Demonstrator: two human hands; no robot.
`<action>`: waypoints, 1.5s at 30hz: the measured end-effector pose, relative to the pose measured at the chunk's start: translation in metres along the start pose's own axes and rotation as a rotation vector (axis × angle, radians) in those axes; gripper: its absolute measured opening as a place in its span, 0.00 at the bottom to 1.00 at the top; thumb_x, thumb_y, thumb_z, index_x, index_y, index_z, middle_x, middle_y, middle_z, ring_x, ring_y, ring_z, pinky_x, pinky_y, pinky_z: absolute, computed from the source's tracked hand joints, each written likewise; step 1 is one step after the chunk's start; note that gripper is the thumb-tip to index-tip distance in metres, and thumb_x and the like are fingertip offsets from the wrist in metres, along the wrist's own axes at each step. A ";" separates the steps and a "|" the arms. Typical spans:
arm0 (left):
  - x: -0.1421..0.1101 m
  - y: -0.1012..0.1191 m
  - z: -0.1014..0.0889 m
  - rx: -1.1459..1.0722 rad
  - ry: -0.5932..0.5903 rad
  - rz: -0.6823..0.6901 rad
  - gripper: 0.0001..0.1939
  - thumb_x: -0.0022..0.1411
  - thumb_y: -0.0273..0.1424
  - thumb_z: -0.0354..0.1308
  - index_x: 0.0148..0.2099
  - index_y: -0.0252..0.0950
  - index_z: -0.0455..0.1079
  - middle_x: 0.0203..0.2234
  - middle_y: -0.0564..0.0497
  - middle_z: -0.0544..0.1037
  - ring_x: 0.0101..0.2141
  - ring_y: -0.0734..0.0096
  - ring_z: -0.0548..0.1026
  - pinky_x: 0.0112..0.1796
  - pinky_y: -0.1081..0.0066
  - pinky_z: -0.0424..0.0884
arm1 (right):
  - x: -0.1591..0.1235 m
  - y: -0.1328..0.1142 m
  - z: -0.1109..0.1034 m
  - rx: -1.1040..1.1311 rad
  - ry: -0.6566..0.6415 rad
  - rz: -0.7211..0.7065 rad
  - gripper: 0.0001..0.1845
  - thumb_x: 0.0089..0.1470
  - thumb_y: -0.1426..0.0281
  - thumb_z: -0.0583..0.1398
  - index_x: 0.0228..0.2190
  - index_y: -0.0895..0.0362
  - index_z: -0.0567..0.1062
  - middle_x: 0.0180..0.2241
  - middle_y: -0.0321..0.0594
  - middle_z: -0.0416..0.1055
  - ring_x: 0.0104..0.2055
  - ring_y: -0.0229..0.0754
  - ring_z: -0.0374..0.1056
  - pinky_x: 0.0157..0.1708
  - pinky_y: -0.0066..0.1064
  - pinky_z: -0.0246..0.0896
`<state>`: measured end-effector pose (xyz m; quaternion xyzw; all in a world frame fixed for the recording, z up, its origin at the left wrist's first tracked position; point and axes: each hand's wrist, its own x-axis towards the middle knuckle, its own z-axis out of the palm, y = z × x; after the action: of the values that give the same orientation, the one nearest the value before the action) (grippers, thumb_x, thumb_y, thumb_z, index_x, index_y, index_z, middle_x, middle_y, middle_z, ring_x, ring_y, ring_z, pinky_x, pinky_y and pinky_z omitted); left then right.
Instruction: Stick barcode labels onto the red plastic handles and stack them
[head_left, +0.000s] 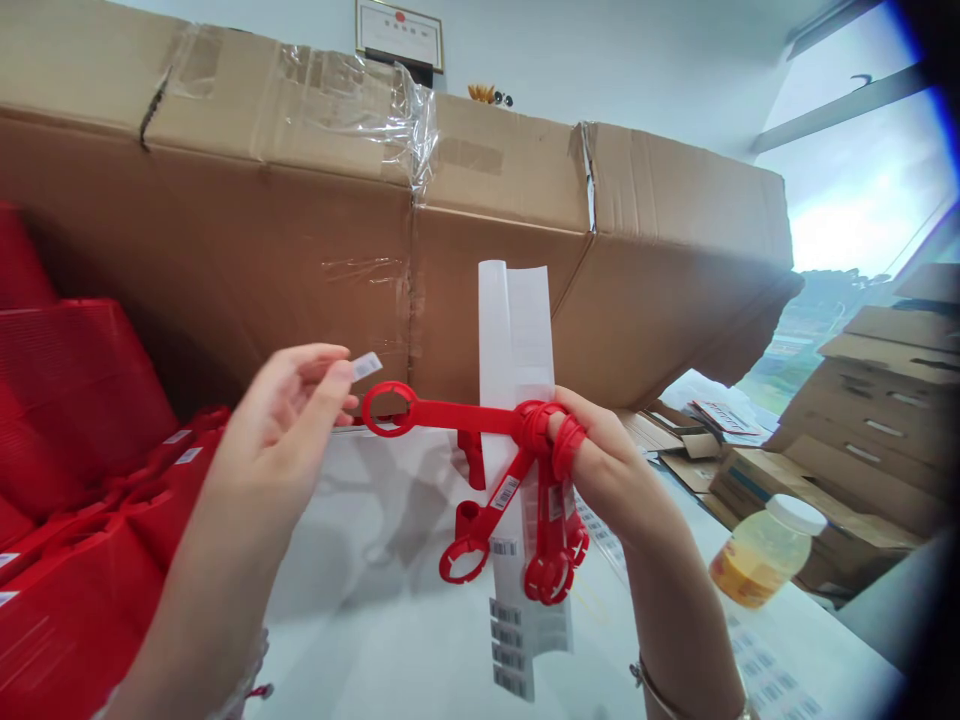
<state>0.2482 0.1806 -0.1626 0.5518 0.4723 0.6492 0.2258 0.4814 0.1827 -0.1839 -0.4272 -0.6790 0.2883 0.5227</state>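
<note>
My left hand (300,410) pinches a small white barcode label (367,366) between thumb and finger, just above the ring end of a red plastic strap (465,416). My right hand (592,440) is closed around a bunch of these red ring-ended straps, with several rings (551,578) hanging below it. One hanging strap carries a barcode label (505,492). Along with the straps, my right hand holds a long white label sheet (517,330), partly hidden behind them. Rows of barcode labels (510,650) show near its lower end.
Red plastic parts (82,400) are piled at the left, some with white labels. A large taped cardboard box (480,220) spans the back of the white table (337,620). At the right stand a jar with a white lid (772,550), flat label sheets (776,670) and stacked cartons (862,400).
</note>
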 end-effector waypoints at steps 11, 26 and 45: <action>-0.028 0.008 0.000 0.233 -0.250 0.080 0.11 0.59 0.47 0.66 0.36 0.47 0.79 0.15 0.59 0.67 0.15 0.77 0.60 0.14 0.79 0.56 | -0.007 -0.007 0.012 0.038 -0.095 0.010 0.13 0.68 0.69 0.52 0.38 0.56 0.76 0.32 0.36 0.74 0.31 0.38 0.65 0.28 0.28 0.61; -0.022 0.004 0.001 0.208 -0.360 0.014 0.09 0.60 0.45 0.66 0.36 0.47 0.79 0.14 0.60 0.69 0.15 0.78 0.63 0.14 0.82 0.56 | -0.006 -0.010 0.009 0.193 -0.192 0.056 0.11 0.64 0.68 0.55 0.34 0.57 0.76 0.34 0.39 0.74 0.32 0.38 0.65 0.29 0.26 0.63; -0.019 0.001 0.002 0.199 -0.402 0.030 0.09 0.61 0.45 0.65 0.36 0.46 0.78 0.18 0.59 0.74 0.16 0.78 0.66 0.16 0.80 0.60 | -0.007 -0.010 0.011 0.216 -0.204 0.040 0.11 0.66 0.69 0.55 0.34 0.57 0.76 0.32 0.37 0.73 0.32 0.37 0.64 0.29 0.25 0.62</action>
<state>0.2556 0.1654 -0.1709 0.6965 0.4711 0.4799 0.2500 0.4690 0.1728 -0.1818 -0.3507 -0.6849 0.4120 0.4881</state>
